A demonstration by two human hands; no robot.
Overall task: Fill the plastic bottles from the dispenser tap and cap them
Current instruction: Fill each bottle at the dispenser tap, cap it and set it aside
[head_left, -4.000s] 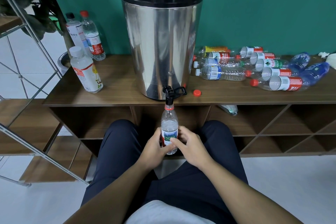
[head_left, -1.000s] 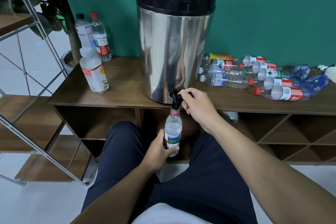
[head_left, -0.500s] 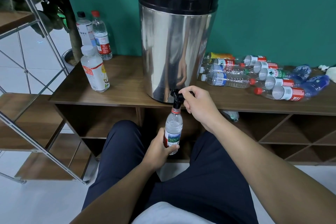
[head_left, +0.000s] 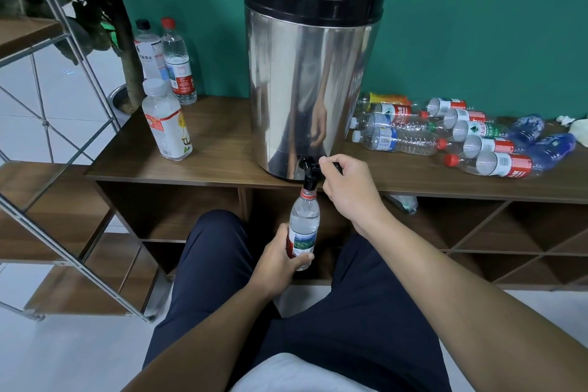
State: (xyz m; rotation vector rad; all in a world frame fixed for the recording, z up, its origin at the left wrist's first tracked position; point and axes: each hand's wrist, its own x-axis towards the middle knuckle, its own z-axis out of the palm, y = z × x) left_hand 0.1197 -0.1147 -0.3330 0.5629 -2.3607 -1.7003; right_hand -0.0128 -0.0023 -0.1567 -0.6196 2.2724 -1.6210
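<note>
A steel dispenser (head_left: 305, 89) with a black lid stands on a wooden shelf unit (head_left: 216, 165). Its black tap (head_left: 309, 169) juts out over the front edge. My left hand (head_left: 280, 259) grips a clear plastic bottle (head_left: 304, 226) with a red-and-white label, held upright with its open neck right under the tap spout. The bottle looks filled nearly to the shoulder. My right hand (head_left: 348, 188) curls round the tap lever on the tap's right side.
Three capped upright bottles (head_left: 167, 124) stand left of the dispenser. Several empty bottles (head_left: 461, 137) lie in a pile on the shelf top to the right. A metal stair frame (head_left: 63, 169) rises on the left. My knees sit below the shelf.
Four seconds ago both hands held the bottle under the tap. My right hand then went up to the tap lever and has stayed there; the bottle stays under the spout.
</note>
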